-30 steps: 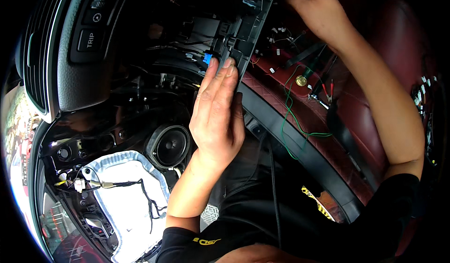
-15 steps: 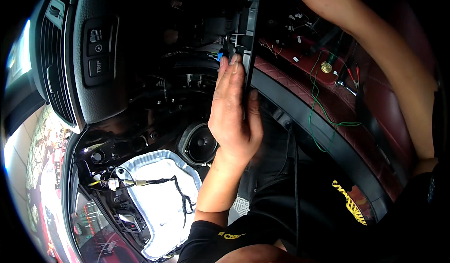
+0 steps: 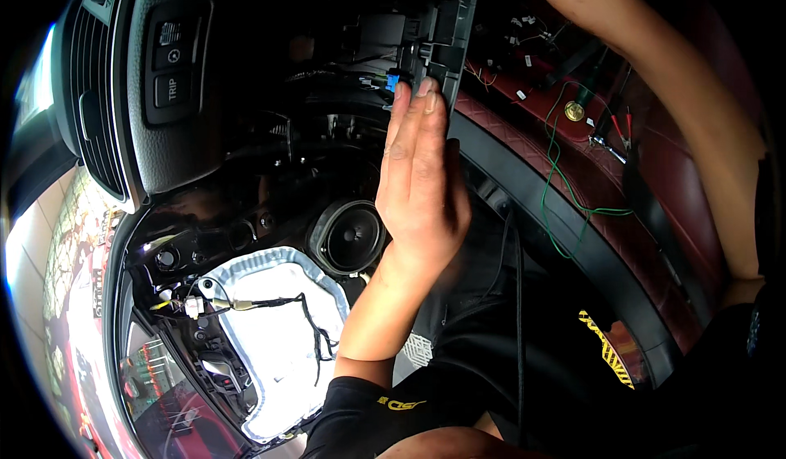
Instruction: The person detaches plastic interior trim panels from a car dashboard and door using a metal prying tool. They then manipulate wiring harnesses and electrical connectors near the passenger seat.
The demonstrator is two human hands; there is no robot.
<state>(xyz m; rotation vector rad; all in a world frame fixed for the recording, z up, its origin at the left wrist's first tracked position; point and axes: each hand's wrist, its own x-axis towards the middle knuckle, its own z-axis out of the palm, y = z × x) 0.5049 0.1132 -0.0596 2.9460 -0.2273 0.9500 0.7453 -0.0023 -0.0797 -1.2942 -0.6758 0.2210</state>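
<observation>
Speaker (image 3: 352, 236): sitting in the door, below and left of the grip; leaving its cone unpressed would be wise.
Blue connector (image 3: 393, 83): resting at the grip's upper left, just by the tips; whether it is touching them is unclear. Keeping its wires from snagging seems sensible.
Left hand (image 3: 422, 185): lying with straight fingers pressed together against the panel, thumb at the other side; I cannot tell whether it is pinching. Flat, even support looks better than prying with 1 fingertip.
Dark panel (image 3: 450, 41): running upward and slightly right from the grip; since 0.5 s ago it is leaning more to the right at the top, showing more of its ribbed inner side.
Right forearm (image 3: 688, 74): crossing above and right of the grip; its hand, showing 1.0 s ago, is now lying out of view, so I cannot tell its hold.
</observation>
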